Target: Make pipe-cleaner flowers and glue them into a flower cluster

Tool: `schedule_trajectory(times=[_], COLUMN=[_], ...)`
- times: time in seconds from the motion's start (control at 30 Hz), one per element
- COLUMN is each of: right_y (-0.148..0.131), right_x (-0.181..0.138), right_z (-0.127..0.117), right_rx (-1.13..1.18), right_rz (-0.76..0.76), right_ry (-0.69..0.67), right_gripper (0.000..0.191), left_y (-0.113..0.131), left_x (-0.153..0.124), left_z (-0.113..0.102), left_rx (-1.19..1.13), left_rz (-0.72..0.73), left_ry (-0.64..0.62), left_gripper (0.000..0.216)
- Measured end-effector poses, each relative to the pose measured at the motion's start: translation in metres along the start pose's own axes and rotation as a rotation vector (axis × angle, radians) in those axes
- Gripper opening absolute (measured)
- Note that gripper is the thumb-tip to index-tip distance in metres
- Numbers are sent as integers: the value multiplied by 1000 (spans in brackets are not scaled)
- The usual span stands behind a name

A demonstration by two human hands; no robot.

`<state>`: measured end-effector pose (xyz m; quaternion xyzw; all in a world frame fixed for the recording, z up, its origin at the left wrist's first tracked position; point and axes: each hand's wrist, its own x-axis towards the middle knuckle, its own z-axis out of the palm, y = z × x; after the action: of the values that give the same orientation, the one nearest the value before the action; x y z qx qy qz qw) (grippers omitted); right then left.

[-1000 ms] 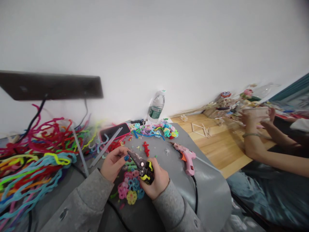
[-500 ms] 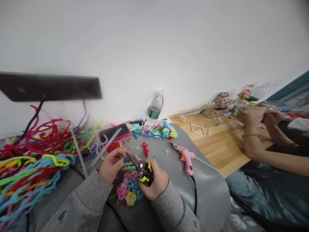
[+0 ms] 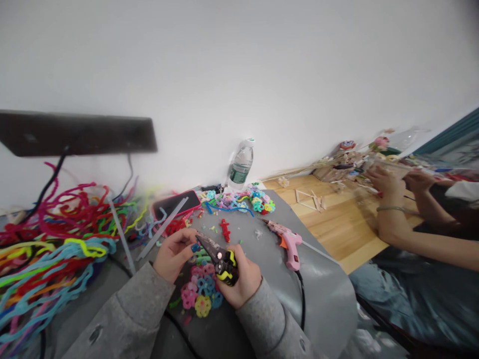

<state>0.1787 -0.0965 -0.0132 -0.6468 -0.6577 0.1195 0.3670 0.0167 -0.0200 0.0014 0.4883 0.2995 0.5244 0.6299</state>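
My right hand (image 3: pixel 245 279) is wrapped round the black and yellow handles of a pair of pliers (image 3: pixel 214 251), whose dark jaws point up and to the left. At the jaws' tip, my left hand (image 3: pixel 172 255) is closed in a pinch. What it holds is too small and hidden to make out; a dark blue patch shows at its thumb tip. Below the pliers lies a cluster of fuzzy pipe-cleaner flowers (image 3: pixel 203 306) in pink, blue and yellow. A red twisted pipe-cleaner piece (image 3: pixel 225 230) rests just beyond my hands.
Loose pipe cleaners (image 3: pixel 56 249) heap at left, near glue sticks (image 3: pixel 161 230) and a phone (image 3: pixel 177 203). A pink glue gun (image 3: pixel 286 239) with a black cord lies right. A water bottle (image 3: pixel 241 167) stands behind more flowers (image 3: pixel 258 202). Another person's arm (image 3: pixel 419 239) is at far right.
My hands and the pliers have hardly moved. At far right, the other person's hands have shifted slightly, and the pale cup-like thing in them looks tilted and blurred.
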Motion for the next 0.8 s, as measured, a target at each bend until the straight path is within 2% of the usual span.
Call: schedule_trajectory(times=[0.13, 0.3, 0.47, 0.63, 0.8], right_y=[-2, -9, -11, 1, 17], right_x=[0, 1, 4, 3, 3], right_z=[-2, -9, -22, -34, -36], right_rx=[25, 85, 190, 180, 140], right_rz=[23, 49, 99, 183, 233], right_ry=[-20, 23, 39, 17, -49], right_gripper=[29, 37, 33, 32, 30], left_y=[1, 3, 1, 0, 2], left_x=[0, 0, -1, 0, 1], left_z=[1, 2, -1, 0, 3], left_rx=[-13, -13, 54, 142, 165], left_rz=[16, 43, 76, 108, 81], left_ry=[-8, -39, -60, -8, 14], left_gripper=[22, 20, 19, 19, 18])
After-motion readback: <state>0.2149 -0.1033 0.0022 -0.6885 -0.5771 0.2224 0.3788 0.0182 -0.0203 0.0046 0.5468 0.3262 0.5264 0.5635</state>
